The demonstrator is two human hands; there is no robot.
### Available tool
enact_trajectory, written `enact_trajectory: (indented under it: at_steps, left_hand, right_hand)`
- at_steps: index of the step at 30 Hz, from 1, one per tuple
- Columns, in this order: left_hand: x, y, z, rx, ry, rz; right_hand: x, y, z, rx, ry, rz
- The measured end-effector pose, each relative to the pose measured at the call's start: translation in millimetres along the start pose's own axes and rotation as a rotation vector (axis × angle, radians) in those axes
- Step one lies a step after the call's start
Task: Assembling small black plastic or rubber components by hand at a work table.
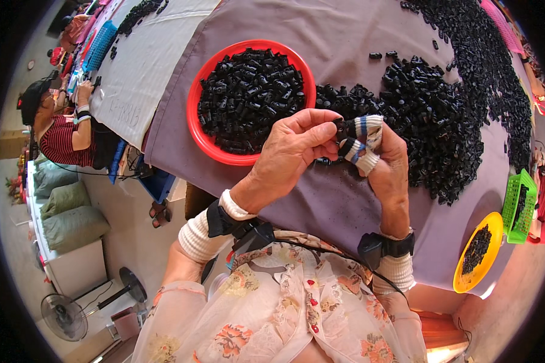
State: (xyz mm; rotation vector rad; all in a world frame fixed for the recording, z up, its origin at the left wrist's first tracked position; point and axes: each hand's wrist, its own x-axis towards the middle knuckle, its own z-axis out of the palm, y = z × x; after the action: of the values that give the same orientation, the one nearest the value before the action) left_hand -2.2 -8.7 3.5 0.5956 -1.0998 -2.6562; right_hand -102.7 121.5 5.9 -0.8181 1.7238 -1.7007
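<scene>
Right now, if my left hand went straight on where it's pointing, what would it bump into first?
Probably the covered fingers of your right hand, just ahead of the left hand, with a small black piece between them; exact depth is hard to judge.

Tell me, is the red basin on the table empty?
No, the red basin is piled with small black pieces that cover its bottom.
</scene>
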Motion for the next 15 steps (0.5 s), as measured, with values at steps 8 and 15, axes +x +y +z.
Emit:
enact_trajectory:
  at_steps: [8,15]
  left_hand:
    - [4.4,-0.5,-3.8,-0.018,-0.033,-0.007]
    - [4.2,5.7,-1.1,0.039,-0.087,-0.035]
  right_hand:
    - [-0.4,-4.8,2.7,0.001,0.026,0.029]
    - [-0.1,-3.9,-0.2,0.038,-0.008,0.025]
